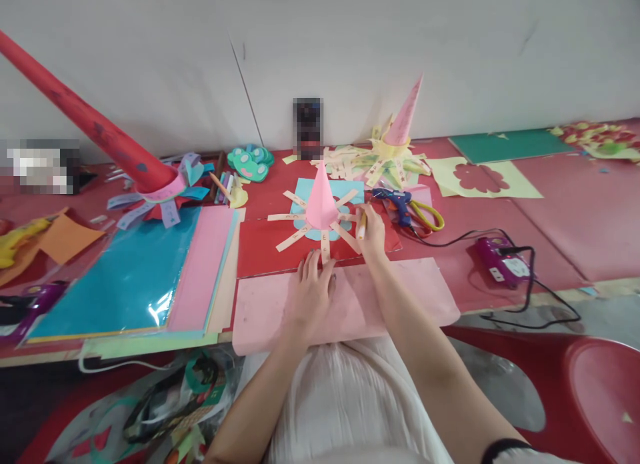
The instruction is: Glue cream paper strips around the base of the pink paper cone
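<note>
A pink paper cone (323, 201) stands upright on a blue paper cutout (300, 232). Several cream paper strips (287, 217) with small marks fan out around its base. My left hand (316, 285) lies with fingers stretched out at the near end of the front strip (325, 244), on the edge of a pink sheet (270, 311). To the right of the cone, my right hand (374, 234) is closed around a yellow-orange marker (363, 225), close to the right-hand strips. The marker's tip is hard to make out.
A blue glue gun (397, 203) lies beside yellow-handled scissors (427, 214); a cord runs to a purple power strip (505, 261). Coloured sheets (120, 277) and a tall red cone (100, 127) are on the left. Behind stand a phone (308, 127) and another pink cone (404, 121).
</note>
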### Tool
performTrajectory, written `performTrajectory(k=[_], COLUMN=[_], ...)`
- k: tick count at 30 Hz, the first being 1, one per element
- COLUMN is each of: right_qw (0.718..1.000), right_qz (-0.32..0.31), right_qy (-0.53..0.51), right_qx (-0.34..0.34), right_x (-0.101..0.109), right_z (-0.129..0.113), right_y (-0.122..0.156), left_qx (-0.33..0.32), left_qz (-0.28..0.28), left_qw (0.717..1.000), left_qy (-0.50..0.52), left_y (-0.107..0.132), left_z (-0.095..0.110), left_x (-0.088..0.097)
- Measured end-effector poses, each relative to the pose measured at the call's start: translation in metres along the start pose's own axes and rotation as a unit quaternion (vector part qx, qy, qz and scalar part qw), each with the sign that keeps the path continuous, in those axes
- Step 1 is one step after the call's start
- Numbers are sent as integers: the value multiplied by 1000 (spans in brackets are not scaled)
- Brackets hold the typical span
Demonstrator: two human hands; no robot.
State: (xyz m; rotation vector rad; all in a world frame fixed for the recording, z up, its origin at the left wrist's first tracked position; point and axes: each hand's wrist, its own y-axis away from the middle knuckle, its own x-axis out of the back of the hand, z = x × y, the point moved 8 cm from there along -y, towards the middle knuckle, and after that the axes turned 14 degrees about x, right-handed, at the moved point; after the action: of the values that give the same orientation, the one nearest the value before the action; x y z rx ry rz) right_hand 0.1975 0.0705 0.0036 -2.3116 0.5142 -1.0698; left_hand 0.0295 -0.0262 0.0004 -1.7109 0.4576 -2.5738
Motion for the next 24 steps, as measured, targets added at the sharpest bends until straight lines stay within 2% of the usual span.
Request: performTrajectory(k=[5,16,20,22,24], right_qw=[991,990,991,993,997], right_qz=[-73,-130,-131,-108,-57], right_qy=[94,45,6,-8,-38], right_qx=[-60,-36,-35,-38,-28], right_x=[-5,-15,-20,-18,-11], right_z=[5,-7,-9,-10,-16], right_y=[2,4,6,5,4], left_qx=[65,139,123,82,33], left_qz=[8,62,75,50,6], left_qw=[998,988,989,995,999], left_qy=[-11,-29,-16,-1,6], left_y=[-1,-1,-1,-2,-2], left_z=[-11,-20,-18,-12,-4], left_x=[1,9,12,8,1])
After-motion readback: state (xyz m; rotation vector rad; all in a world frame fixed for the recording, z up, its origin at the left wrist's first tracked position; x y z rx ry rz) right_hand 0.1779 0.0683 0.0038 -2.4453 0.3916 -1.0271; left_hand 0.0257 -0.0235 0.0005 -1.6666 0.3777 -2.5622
